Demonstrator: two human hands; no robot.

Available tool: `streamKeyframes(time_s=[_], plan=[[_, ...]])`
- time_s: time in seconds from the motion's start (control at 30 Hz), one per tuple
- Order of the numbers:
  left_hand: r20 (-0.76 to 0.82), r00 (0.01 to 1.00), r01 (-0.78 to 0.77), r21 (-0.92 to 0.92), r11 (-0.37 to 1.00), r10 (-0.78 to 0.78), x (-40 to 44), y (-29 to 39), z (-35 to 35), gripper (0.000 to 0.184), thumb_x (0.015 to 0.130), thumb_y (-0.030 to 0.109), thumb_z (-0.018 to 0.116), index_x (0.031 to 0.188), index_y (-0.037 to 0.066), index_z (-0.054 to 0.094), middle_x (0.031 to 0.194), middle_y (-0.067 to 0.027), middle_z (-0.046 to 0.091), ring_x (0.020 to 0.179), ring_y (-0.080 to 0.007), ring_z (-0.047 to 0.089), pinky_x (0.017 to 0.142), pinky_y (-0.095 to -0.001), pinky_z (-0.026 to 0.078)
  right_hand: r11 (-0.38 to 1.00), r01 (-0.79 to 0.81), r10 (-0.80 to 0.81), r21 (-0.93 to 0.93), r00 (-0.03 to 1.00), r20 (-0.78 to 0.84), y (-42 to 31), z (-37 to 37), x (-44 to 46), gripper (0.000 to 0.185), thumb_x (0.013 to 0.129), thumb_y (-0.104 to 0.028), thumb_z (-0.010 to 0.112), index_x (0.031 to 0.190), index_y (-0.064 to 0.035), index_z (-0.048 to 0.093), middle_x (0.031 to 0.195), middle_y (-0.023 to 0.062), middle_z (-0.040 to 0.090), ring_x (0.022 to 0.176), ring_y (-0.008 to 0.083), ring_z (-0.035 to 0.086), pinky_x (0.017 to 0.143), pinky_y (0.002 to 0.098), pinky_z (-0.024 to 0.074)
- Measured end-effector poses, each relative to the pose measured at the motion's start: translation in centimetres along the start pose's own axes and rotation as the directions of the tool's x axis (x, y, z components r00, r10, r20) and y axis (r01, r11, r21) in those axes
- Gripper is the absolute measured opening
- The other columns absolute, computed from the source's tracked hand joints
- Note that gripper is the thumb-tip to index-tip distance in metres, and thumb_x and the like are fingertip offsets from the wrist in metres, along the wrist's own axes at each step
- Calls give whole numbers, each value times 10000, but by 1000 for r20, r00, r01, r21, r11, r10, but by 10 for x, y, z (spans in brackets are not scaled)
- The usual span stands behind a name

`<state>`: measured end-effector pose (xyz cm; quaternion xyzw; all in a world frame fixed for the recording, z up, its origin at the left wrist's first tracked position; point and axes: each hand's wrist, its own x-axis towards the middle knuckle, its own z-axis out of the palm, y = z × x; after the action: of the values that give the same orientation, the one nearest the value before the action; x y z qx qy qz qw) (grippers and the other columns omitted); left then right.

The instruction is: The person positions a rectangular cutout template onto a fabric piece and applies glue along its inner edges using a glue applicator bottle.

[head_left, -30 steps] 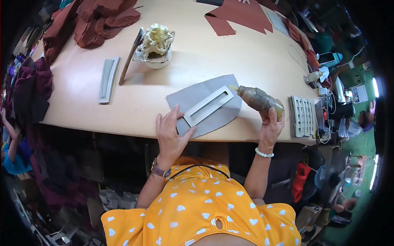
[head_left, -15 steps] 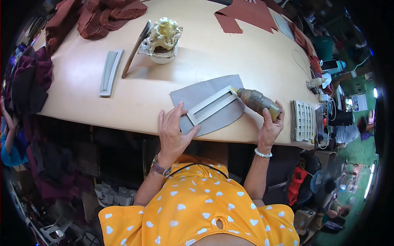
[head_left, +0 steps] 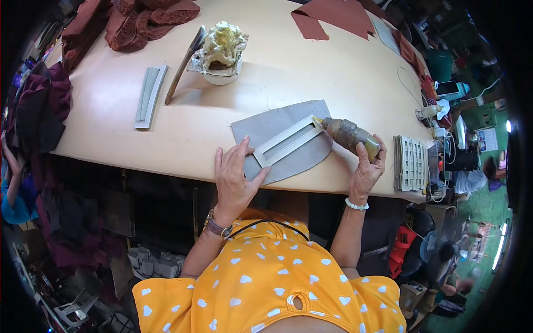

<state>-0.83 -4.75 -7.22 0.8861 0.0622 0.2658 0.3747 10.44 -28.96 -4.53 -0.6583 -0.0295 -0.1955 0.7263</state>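
My right hand is wrapped round the lower end of a squeeze glue bottle with a brown-stained body. Its yellow nozzle points left and meets the upper right end of a pale rectangular frame with a long slot. Under the frame lies a grey curved-edge panel, apparently leather or fabric. My left hand rests at the lower left end of the frame and panel, thumb and fingers spread on either side of the frame's corner.
A white tub crusted with dried glue stands further back, a dark stick leaning by it. Pale strips lie at left. Slotted cards are stacked at the right edge. Reddish-brown pieces and maroon cloth lie around.
The bottle and its nozzle tip have barely shifted along the frame's right end. My left hand stays in place on the frame and panel.
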Motion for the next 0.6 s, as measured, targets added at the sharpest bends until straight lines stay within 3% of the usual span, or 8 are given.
streamKeyframes(time_s=[0.5,0.6], plan=[[6,1000,13,6,1000,-13,0,0,1,762,654,170,767,1314,69,401,984,-60,605,971,-238,557,991,-509,290,999,-41,40,10,999,35,-1,2,0,433,748,-36,726,1136,-19,534,1014,48,570,939,132,542,872,269,442],[9,1000,17,9,1000,-17,0,0,1,762,653,169,767,1313,66,402,981,-61,606,971,-239,557,991,-507,292,999,-42,43,-16,997,64,-2,5,-6,434,731,0,729,1121,-22,540,971,31,571,871,106,555,787,232,479]])
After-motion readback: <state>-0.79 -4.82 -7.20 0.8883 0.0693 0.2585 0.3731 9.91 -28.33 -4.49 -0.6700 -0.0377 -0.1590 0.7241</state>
